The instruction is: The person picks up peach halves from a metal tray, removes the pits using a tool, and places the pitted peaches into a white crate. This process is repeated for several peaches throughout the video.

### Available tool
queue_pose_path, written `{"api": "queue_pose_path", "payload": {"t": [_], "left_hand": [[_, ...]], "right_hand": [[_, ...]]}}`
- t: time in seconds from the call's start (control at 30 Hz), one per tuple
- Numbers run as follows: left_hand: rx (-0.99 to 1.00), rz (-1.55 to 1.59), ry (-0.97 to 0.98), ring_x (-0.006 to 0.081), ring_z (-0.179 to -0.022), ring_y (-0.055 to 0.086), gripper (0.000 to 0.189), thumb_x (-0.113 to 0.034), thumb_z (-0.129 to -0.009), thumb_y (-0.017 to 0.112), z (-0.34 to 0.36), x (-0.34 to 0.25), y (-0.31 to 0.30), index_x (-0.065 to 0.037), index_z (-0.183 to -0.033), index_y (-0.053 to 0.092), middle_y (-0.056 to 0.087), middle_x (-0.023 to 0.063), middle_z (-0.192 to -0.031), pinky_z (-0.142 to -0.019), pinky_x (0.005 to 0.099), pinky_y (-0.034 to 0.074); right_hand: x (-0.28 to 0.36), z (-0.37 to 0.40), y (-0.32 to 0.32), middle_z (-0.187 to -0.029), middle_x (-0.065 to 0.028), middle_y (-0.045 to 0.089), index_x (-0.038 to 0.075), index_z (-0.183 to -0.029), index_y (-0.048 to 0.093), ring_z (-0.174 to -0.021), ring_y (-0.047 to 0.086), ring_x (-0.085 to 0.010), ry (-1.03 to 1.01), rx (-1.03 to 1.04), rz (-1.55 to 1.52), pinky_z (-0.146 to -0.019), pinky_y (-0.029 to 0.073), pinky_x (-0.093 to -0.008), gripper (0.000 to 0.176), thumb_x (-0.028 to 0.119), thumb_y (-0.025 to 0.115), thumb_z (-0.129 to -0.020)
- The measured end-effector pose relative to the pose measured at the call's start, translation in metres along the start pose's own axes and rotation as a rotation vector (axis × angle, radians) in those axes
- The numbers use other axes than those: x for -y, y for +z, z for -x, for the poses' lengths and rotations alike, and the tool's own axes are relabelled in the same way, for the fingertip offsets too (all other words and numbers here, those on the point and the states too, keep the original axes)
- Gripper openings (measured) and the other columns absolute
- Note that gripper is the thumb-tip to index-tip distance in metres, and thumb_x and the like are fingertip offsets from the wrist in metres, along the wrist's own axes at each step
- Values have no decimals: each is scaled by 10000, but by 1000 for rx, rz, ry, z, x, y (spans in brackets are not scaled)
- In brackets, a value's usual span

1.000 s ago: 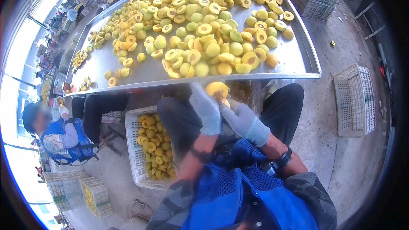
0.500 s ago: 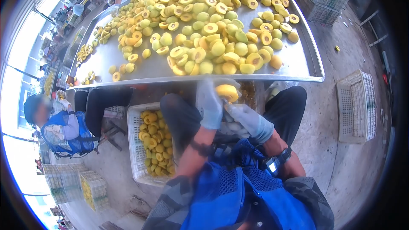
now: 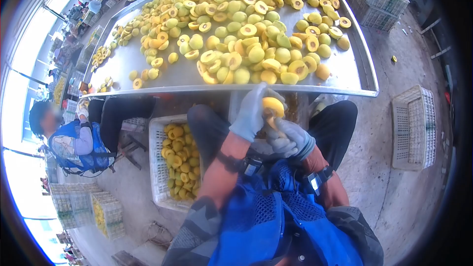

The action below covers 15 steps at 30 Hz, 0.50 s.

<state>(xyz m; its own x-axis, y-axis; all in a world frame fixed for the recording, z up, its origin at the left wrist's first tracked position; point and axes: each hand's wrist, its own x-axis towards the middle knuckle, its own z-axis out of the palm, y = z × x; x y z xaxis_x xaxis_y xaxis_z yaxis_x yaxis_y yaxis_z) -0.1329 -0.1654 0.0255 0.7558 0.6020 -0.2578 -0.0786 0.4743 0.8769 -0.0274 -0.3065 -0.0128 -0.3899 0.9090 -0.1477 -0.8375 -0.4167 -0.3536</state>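
Just below the front edge of the metal table, my gloved left hand grips a yellow peach half, cut side facing my right hand. My gloved right hand is closed round a slim tool, with its tip at the peach's cut face. Most of that tool is hidden by fingers. Ahead, a large pile of halved peaches lies on the metal table, many with brown pits showing.
Beside my left leg is a white crate of peach halves. A coworker sits on the left. Stacked crates stand behind that person. Another crate rests on the floor at right, and more crates are stacked at far right.
Both hands stay together at the table edge, shifted slightly to the right. The peach half has been tilted so its cut side turns toward the right hand. The view has shifted a little.
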Motion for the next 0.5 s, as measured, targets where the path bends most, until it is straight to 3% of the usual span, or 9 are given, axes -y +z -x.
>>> {"api": "queue_pose_path", "payload": {"t": [0.1, 0.17, 0.3, 0.5], "left_hand": [[92, -237, 153, 210, -720, 675, 580, -413, -1096, 366, -4, 0, -4, 40, -930, 688, 719, 151, -832, -744, 317, 573], [166, -328, 109, 213, -740, 693, 582, -441, -1096, 381, -3, -7, -6, 35, -957, 685, 724, 155, -873, -728, 326, 587], [282, -159, -187, 210, -772, 704, 604, -496, -1095, 378, -18, -7, -15, 24, -1024, 677, 727, 147, -928, -734, 332, 598], [-85, 169, -28, 228, -830, 714, 622, -542, -1086, 370, -19, 16, -20, 7, -1074, 662, 725, 147, -1000, -754, 349, 607]], "right_hand": [[-3, -1, -9, -600, 70, 364, 102, -983, 520, -391, 284, 10, 32, 5, -85, -301, 228, -163, 427, 507, 439, -1091], [-5, -2, -13, -601, 66, 367, 98, -990, 518, -391, 284, 10, 70, 32, -109, -299, 230, -165, 430, 508, 438, -1091], [-10, -4, -13, -602, 60, 372, 97, -1005, 517, -389, 283, 3, 58, 58, -61, -301, 227, -169, 430, 510, 435, -1092], [-8, -8, -19, -594, 52, 382, 113, -998, 540, -376, 273, -25, -50, 55, -91, -321, 222, -184, 493, 572, 383, -1085]]}}
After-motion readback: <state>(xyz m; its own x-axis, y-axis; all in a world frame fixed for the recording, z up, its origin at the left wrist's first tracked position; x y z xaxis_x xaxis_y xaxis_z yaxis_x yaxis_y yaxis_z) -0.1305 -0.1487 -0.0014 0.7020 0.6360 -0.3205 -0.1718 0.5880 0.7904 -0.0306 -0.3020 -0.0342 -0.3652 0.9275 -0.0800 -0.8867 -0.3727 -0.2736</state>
